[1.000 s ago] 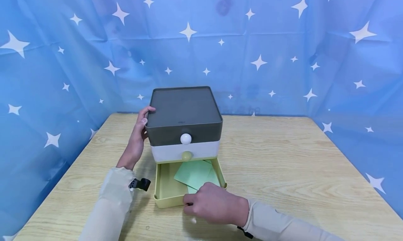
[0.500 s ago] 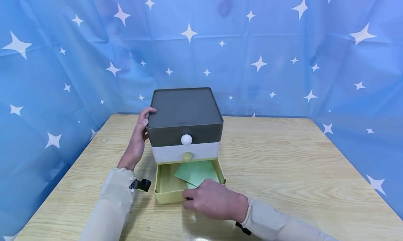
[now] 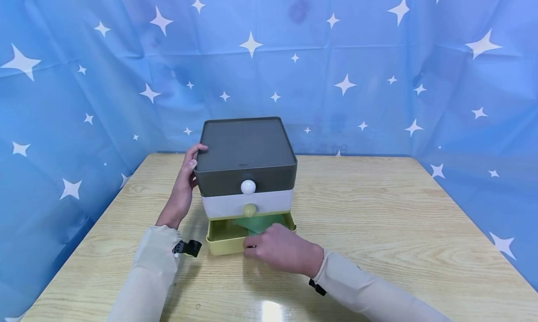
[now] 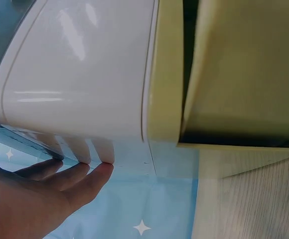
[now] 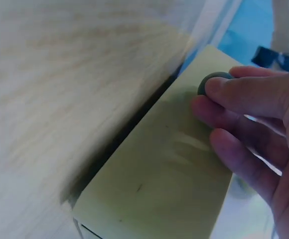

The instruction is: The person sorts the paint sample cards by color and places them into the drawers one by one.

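Observation:
A small drawer cabinet (image 3: 248, 142) with a dark grey top tier, a white middle tier and a yellow-green bottom tier stands on the table. Its bottom drawer (image 3: 224, 246) is partly out, with green paper (image 3: 260, 223) inside. My right hand (image 3: 281, 248) pinches that drawer's dark round knob (image 5: 215, 78) between thumb and fingers. Against the cabinet's left side rests my left hand (image 3: 181, 189); one finger reaches over the top edge. In the left wrist view, several extended fingertips (image 4: 103, 168) touch the side wall.
A white knob (image 3: 248, 187) and a yellow-green knob (image 3: 250, 210) stick out above the drawer being held. Wood-grain tabletop (image 3: 378, 219) surrounds the cabinet. A blue star-patterned cloth (image 3: 269, 69) hangs behind.
My right hand has moved away from me, and the bottom drawer has slid further into the cabinet, so less of the green paper shows. The left hand stays in place.

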Demonstrator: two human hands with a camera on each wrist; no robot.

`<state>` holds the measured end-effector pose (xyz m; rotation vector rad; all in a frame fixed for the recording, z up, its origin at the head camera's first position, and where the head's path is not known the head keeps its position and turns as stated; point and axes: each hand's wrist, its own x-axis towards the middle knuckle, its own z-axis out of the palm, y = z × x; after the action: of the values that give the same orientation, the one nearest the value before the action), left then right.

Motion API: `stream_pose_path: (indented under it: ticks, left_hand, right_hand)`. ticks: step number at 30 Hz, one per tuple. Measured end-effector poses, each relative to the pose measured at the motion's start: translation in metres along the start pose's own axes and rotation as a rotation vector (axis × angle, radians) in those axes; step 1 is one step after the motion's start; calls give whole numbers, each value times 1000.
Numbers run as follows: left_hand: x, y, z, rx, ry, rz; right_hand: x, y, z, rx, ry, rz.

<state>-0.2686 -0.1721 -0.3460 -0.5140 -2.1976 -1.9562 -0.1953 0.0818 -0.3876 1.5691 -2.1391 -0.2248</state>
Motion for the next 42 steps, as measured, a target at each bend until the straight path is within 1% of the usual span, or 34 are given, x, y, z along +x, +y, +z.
stream_pose_path:
  ticks: [7, 10, 20, 26, 32, 37, 40, 42]
  left_hand:
    - [-1, 0, 0, 0, -5, -1]
    - [-1, 0, 0, 2, -4, 2]
    - [-1, -1, 3, 11, -7, 0]
    - [-1, 0, 3, 14, -9, 1]
    - [-1, 0, 1, -3, -2, 3]
    - [1, 0, 0, -14, 0, 4]
    - [2, 0, -2, 3, -24, 2]
    - [4, 3, -7, 31, -49, -9]
  right_hand:
    - [7, 7, 7, 10, -39, 54]
    - [9, 9, 10, -10, -45, 70]
    - [12, 18, 20, -89, -3, 98]
    - [12, 22, 25, -123, 35, 93]
    - [15, 23, 27, -109, 56, 111]
    - [13, 23, 29, -116, 70, 96]
    - [8, 22, 25, -77, 76, 84]
    - [3, 22, 17, -20, 68, 76]
